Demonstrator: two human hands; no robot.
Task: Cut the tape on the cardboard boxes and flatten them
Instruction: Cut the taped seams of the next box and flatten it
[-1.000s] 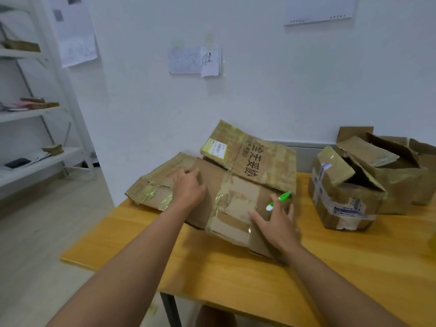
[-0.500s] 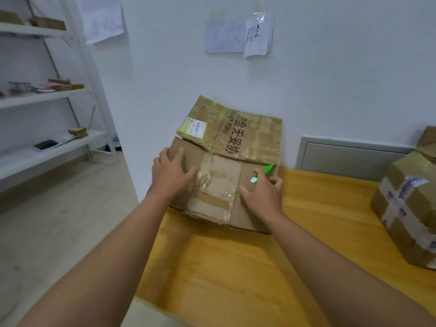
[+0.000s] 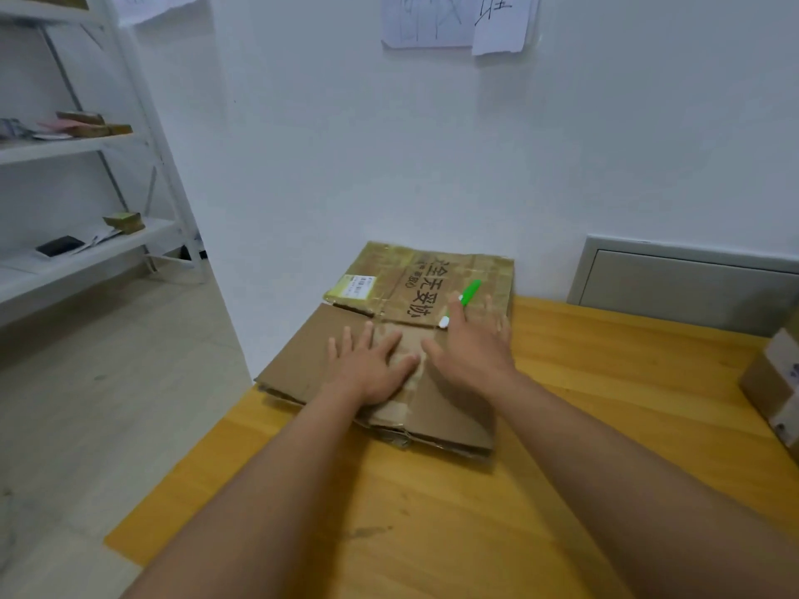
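A flattened cardboard box (image 3: 298, 365) with brown tape and black printed characters lies on the far left corner of the wooden table (image 3: 432, 512), its far flap against the wall. My left hand (image 3: 367, 365) presses flat on its middle, fingers spread. Just to the right, my right hand (image 3: 471, 348) also bears down on the cardboard, fingers stretched out. A green and white cutter (image 3: 470, 290) is held between its fingers and points toward the wall.
Another taped cardboard box (image 3: 774, 382) shows at the table's right edge. A grey metal panel (image 3: 691, 283) sits in the wall behind the table. White shelves (image 3: 86, 248) with small items stand at the left, across open floor.
The box's raised flaps have been folded down and the cardboard now lies flat. Both hands moved onto its middle and press down. My view has shifted left and closer.
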